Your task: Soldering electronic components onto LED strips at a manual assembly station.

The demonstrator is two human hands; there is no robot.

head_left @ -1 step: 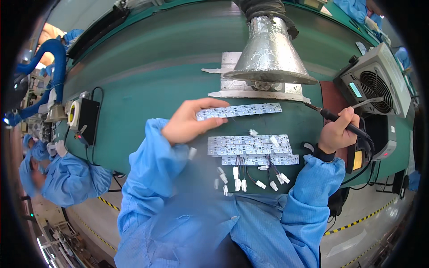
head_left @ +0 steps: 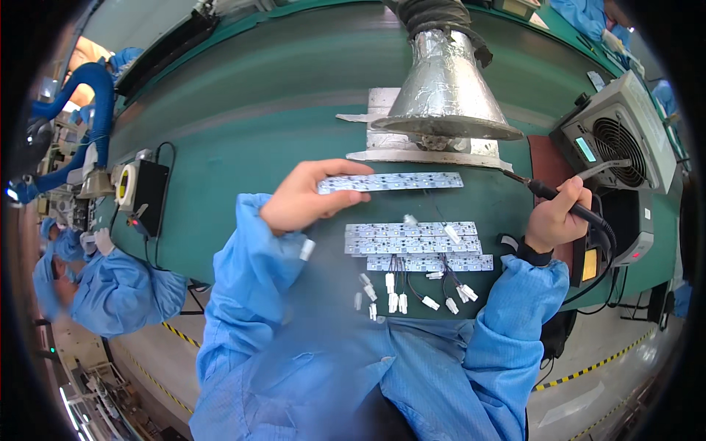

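My left hand (head_left: 312, 195) pinches the left end of a long white circuit board strip (head_left: 412, 181) dotted with small components, held above the green bench. In my right hand (head_left: 557, 217) is a black soldering iron (head_left: 543, 190), its tip pointing left, apart from the strip. Between my arms lie more white circuit board strips (head_left: 412, 239), stacked flat and overlapping. Dark wires with white plug connectors (head_left: 403, 302) spread from their near edge. One white connector (head_left: 307, 249) hangs by my left wrist. A smear blurs the view beside my left sleeve.
A foil-covered fume hood (head_left: 448, 88) hangs over a pale fixture (head_left: 419, 157) beyond the strip. At right stand a grey fan unit (head_left: 618, 140), a soldering station (head_left: 625, 228) and a yellow sponge (head_left: 589, 263). A black box (head_left: 151, 195) stands left. Co-workers sit at the far left and far right.
The held strip has tilted slightly, its left end shifting a little left with my left hand. The connector near my left wrist has swung. My right hand stays put.
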